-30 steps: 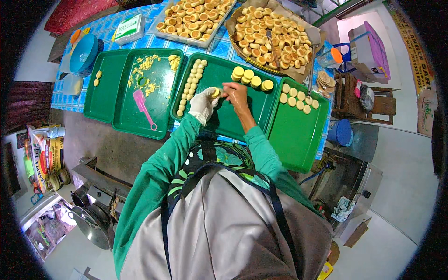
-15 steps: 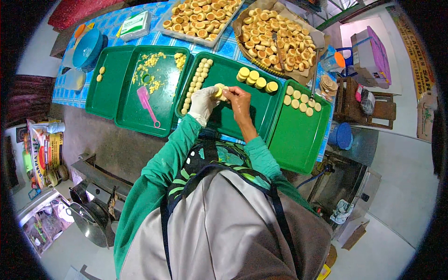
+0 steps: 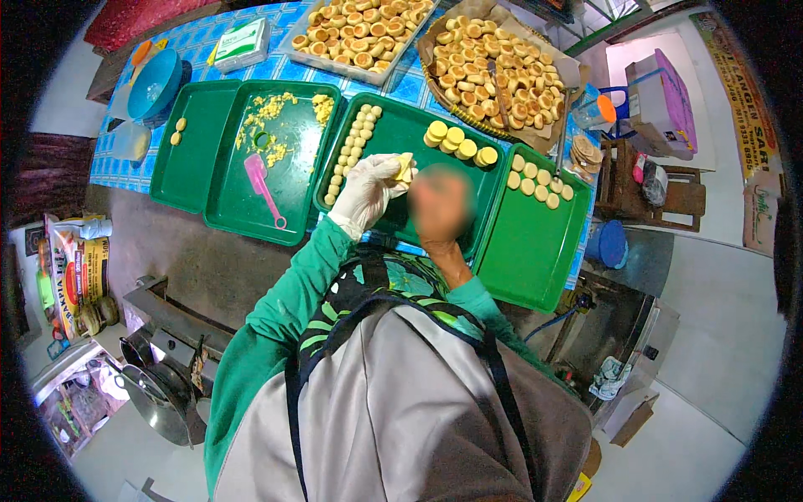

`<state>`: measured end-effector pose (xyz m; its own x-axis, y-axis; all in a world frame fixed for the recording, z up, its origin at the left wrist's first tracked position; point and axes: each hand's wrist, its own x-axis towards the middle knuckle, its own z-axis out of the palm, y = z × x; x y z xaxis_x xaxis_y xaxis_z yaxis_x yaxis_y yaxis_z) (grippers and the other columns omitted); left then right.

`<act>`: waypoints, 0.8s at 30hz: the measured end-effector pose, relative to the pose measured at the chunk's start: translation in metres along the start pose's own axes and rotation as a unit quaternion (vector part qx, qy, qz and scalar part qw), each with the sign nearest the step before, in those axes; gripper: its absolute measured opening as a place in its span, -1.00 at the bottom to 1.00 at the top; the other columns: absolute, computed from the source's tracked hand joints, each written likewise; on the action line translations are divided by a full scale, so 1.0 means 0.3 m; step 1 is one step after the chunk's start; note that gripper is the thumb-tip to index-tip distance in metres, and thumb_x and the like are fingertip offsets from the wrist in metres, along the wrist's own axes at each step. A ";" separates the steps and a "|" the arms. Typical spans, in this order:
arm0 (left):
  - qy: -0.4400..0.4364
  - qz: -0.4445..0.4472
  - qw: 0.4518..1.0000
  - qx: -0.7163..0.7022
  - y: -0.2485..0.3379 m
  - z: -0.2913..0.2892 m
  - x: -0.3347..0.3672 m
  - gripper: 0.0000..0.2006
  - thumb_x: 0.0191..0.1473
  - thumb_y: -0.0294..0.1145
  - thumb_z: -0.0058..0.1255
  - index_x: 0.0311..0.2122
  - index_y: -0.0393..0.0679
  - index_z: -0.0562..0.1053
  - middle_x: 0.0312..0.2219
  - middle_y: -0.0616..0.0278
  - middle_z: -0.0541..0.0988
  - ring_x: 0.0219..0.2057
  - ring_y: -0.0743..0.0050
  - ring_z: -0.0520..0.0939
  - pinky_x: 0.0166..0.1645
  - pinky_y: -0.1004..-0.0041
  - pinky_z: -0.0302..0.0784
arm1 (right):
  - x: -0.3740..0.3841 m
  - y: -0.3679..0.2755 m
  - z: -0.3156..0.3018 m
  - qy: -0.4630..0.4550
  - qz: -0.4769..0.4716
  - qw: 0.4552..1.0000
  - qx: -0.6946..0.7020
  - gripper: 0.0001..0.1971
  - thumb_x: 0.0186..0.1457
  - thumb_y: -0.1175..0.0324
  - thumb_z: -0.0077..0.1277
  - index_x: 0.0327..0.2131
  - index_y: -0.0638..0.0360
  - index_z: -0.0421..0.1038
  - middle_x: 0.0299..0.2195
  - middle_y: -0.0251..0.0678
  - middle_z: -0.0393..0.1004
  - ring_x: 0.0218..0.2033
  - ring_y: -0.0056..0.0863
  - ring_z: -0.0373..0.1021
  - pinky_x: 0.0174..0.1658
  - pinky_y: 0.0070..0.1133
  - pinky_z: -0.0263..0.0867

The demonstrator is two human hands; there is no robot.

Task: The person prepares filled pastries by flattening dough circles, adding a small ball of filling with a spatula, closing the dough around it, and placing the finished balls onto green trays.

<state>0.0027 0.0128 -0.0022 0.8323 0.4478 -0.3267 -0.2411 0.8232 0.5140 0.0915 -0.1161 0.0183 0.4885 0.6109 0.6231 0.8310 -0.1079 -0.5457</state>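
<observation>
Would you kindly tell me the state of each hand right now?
Left hand: closed, holding a yellow piece of dough.
Right hand: blurred; whether open, closed or holding anything cannot be told.

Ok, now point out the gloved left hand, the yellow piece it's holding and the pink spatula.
Left hand [image 3: 367, 194]: head view, on the middle of its back.
Yellow piece [image 3: 406, 170]: head view, on its exposed part.
Pink spatula [image 3: 261, 184]: head view, near where blade meets handle.

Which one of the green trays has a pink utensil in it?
The second tray from the left: only it holds a pink utensil, with yellow crumbs.
</observation>
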 end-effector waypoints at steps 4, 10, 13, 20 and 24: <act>-0.046 -0.046 0.998 0.000 0.010 0.060 -0.033 -0.67 0.16 -0.44 0.05 0.00 -0.35 0.40 -0.17 0.10 0.56 -0.22 0.39 0.62 -0.14 0.47 0.59 | -0.045 0.080 0.024 0.034 0.268 0.914 0.303 -0.83 0.05 0.49 0.12 -0.27 0.37 0.55 -0.20 -0.18 0.49 -0.13 -0.33 0.38 -0.04 -0.46 0.29; -0.078 -0.053 0.989 0.115 0.024 0.105 -0.071 -0.53 0.10 -0.37 0.14 0.09 -0.37 0.40 -0.13 0.19 0.57 -0.19 0.55 0.59 -0.11 0.55 0.53 | -0.061 0.079 -0.008 0.021 0.429 0.666 0.610 -0.74 0.06 0.50 0.14 -0.17 0.44 0.52 -0.12 -0.26 0.51 -0.14 -0.51 0.40 -0.05 -0.56 0.30; -0.106 -0.063 0.969 0.214 0.049 0.113 -0.082 -0.54 0.08 -0.40 0.16 0.08 -0.37 0.41 -0.15 0.21 0.59 -0.21 0.57 0.60 -0.11 0.56 0.53 | -0.076 0.112 -0.024 0.015 0.466 0.635 0.616 -0.74 0.03 0.50 0.17 -0.18 0.43 0.53 -0.13 -0.29 0.52 -0.20 -0.55 0.41 -0.12 -0.58 0.30; -0.088 -0.023 0.951 0.294 0.062 0.131 -0.089 -0.54 -0.04 -0.58 0.15 0.04 -0.39 0.44 -0.14 0.20 0.59 -0.22 0.60 0.60 -0.12 0.61 0.52 | -0.039 0.036 -0.055 0.007 0.335 0.815 0.472 -0.84 0.04 0.42 0.18 -0.30 0.30 0.58 -0.30 -0.31 0.53 -0.27 -0.52 0.39 -0.13 -0.55 0.28; -0.081 -0.013 0.955 0.287 0.073 0.130 -0.097 -0.51 -0.05 -0.60 0.15 0.06 -0.41 0.41 -0.10 0.17 0.58 -0.20 0.58 0.60 -0.12 0.60 0.52 | 0.011 0.000 -0.100 -0.031 0.113 0.958 0.260 -0.83 0.05 0.44 0.11 -0.29 0.28 0.59 -0.31 -0.22 0.52 -0.21 -0.35 0.37 -0.10 -0.45 0.28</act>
<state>-0.0075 0.0042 0.0494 0.9115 0.3315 -0.2433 0.0557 0.4866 0.8718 0.1011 -0.1377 0.0371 0.6109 0.6648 0.4299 0.4526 0.1523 -0.8786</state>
